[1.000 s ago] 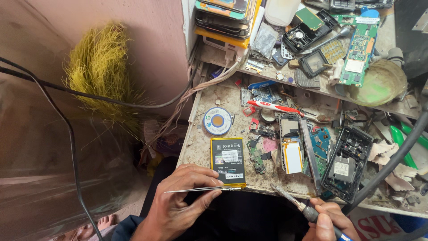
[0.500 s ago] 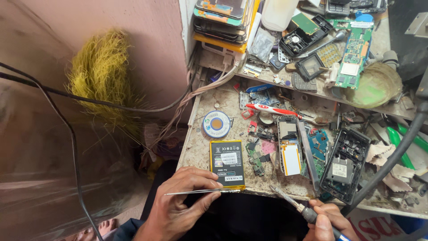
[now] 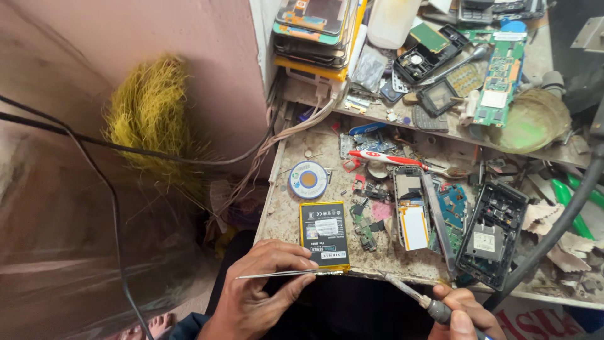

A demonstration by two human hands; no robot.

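At nine o'clock we see a yellow fibre bundle (image 3: 150, 116) hanging against the pink wall, with a black cable (image 3: 94, 141) running across it. Our left hand (image 3: 255, 296) sits at six o'clock, its fingers (image 3: 296, 252) pinching a pair of thin metal tweezers (image 3: 277, 274) that lie level, tips pointing toward three o'clock. Those tips touch the near edge of a black phone battery (image 3: 324, 234), which lies flat at the front edge of the desk (image 3: 280, 211), just under our fingertips. Beyond the battery, toward twelve o'clock, a round solder-wick spool (image 3: 308, 180) rests on the desk. Toward one o'clock a red-and-white toothbrush (image 3: 387, 158) lies among loose parts, and just below it an opened phone with a yellow-edged white panel (image 3: 412, 214). A dark phone frame (image 3: 494, 233) lies toward three o'clock. On the shelf above stands a green circuit board (image 3: 497, 82). At five o'clock our right hand (image 3: 462, 311) has its fingers closed around the handle of a screwdriver (image 3: 415, 297), whose shaft points toward ten o'clock; the tip seems to meet the desk's edge, though we cannot be sure.
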